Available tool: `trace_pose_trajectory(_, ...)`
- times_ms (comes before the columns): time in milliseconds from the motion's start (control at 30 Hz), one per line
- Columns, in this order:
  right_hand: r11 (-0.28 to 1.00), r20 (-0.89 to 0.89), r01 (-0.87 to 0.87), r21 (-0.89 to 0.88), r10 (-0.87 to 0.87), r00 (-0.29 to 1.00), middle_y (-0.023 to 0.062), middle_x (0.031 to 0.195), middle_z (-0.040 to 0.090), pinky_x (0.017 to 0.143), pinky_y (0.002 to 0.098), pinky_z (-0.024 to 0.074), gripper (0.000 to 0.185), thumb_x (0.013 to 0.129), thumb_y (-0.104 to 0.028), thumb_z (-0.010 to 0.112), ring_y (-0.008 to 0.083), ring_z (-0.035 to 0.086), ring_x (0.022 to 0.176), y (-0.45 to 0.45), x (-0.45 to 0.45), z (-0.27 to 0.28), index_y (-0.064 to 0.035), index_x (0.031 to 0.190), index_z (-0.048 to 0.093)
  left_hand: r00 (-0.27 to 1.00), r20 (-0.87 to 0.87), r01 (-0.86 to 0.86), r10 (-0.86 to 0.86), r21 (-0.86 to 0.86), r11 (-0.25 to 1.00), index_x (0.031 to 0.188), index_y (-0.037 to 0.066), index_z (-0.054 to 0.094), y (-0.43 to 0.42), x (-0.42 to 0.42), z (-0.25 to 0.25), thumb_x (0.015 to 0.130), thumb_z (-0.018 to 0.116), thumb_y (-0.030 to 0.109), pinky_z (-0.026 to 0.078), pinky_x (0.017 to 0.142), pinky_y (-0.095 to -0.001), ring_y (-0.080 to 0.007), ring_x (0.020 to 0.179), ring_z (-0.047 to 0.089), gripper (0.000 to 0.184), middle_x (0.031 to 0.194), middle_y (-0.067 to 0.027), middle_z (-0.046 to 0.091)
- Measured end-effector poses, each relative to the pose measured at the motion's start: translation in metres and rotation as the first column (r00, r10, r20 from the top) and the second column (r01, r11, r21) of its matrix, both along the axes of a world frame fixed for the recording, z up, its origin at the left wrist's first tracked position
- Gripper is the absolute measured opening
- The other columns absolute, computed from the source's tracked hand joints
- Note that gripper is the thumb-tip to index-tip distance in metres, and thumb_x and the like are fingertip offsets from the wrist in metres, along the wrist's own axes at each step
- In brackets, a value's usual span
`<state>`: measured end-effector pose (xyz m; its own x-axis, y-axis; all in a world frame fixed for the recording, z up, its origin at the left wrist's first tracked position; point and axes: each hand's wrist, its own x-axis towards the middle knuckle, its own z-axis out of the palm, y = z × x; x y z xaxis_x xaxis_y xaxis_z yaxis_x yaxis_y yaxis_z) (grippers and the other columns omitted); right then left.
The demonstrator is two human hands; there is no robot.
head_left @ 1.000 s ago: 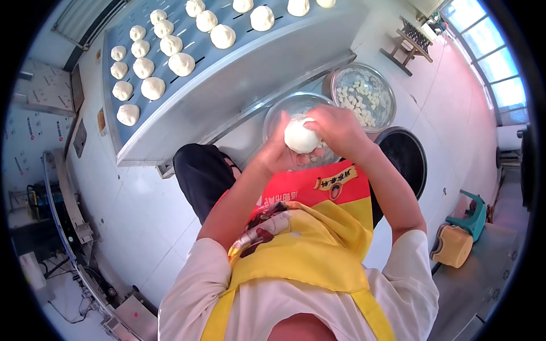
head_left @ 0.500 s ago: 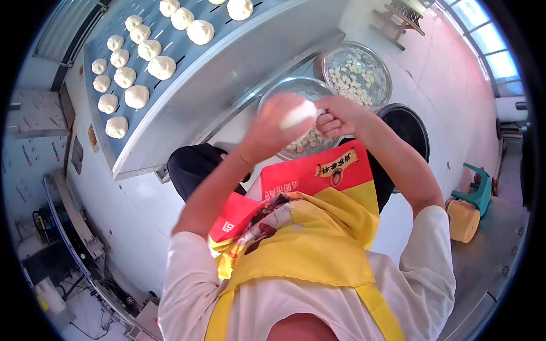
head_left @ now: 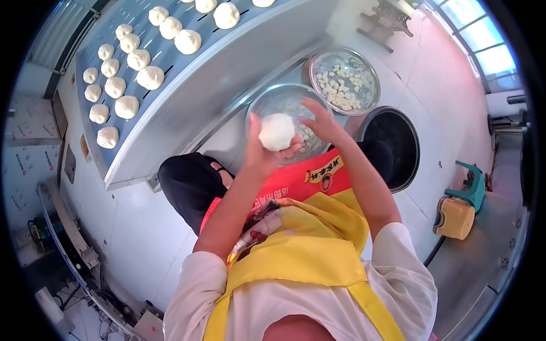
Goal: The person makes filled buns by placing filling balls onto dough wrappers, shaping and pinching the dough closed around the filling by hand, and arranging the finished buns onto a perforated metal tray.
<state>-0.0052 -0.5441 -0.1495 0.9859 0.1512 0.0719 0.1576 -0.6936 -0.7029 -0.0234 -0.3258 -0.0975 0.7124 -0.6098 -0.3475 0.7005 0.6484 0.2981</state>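
Observation:
A round, smooth white dough bun rests in my left hand, with the thumb on its left side and the fingers beneath and to its right. My right hand is just to the right of the bun, apart from it, with fingers spread and nothing held. Under both hands stands a metal basin with small pale lumps, partly hidden by my hands. Several similar white buns sit in rows on a blue slotted belt at upper left.
A second metal basin with pale lumps stands beyond the first. Right of it is a black tub. The belt's steel side runs along the left. A green stool and a tan container are at far right.
My right hand has let go of the dough and opened beside it. My left hand has turned and lowered slightly, exposing the bun. The whole view has shifted a little.

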Motion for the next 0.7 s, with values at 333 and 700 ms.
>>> trace_pose_trajectory(333, 0.770, -0.030, -0.052, 0.636, 0.092, 0.995, 0.0068, 0.122, 0.055, 0.095, 0.0329, 0.0421, 0.092, 0.056, -0.031, 0.089, 0.0172, 0.053, 0.112, 0.055, -0.047, 0.078, -0.0058, 0.133, 0.044, 0.991, 0.123, -0.086, 0.057, 0.239, 0.967, 0.120, 0.008, 0.054, -0.022, -0.012, 0.006, 0.092, 0.028, 0.068, 0.049, 0.089, -0.0358, -0.0206, 0.103, 0.062, 0.071, 0.112, -0.0068, 0.063)
trace_pose_trajectory(700, 0.787, -0.032, 0.041, 0.616, -0.027, 0.999, 0.0096, 0.096, 0.063, 0.082, 0.0344, 0.0485, 0.072, 0.056, -0.032, 0.088, 0.0221, 0.061, 0.091, 0.071, -0.007, 0.128, -0.0040, 0.113, 0.054, 0.965, 0.258, -0.131, 0.045, 0.328, 0.935, 0.120, 0.009, 0.054, -0.021, 0.019, 0.071, 0.087, 0.026, 0.075, 0.048, 0.085, -0.0351, -0.0195, 0.104, 0.060, 0.079, 0.111, -0.0054, 0.062)
